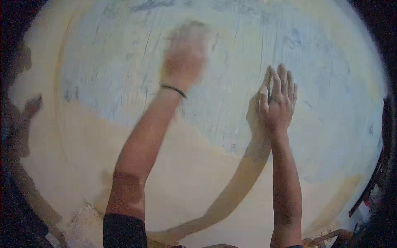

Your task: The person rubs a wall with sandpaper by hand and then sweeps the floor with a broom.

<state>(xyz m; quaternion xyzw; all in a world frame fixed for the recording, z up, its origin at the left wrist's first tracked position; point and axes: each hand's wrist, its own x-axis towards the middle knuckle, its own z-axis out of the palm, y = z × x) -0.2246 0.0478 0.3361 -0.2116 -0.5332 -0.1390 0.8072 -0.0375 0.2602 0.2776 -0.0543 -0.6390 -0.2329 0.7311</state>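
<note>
A broad pale surface (173,165) fills the view, cream below and streaked bluish-white above. My left hand (186,53) is over the upper bluish part, left of the middle; motion smears its fingers, and whether it holds anything cannot be made out. A thin dark band (174,89) circles that wrist. Further right, my right hand (279,97) lies palm toward the surface with its fingers stretched out and whitish powder on them. Nothing shows in it. Its shadow falls just to its left, close to the fingers.
Dark shadow shapes run down the left edge. Rough, crumbly-looking patches (84,221) show at the lower left. Reddish and dark items (366,202), too dim to name, are at the lower right edge. A dark blurred shape (343,239) sits at the bottom right.
</note>
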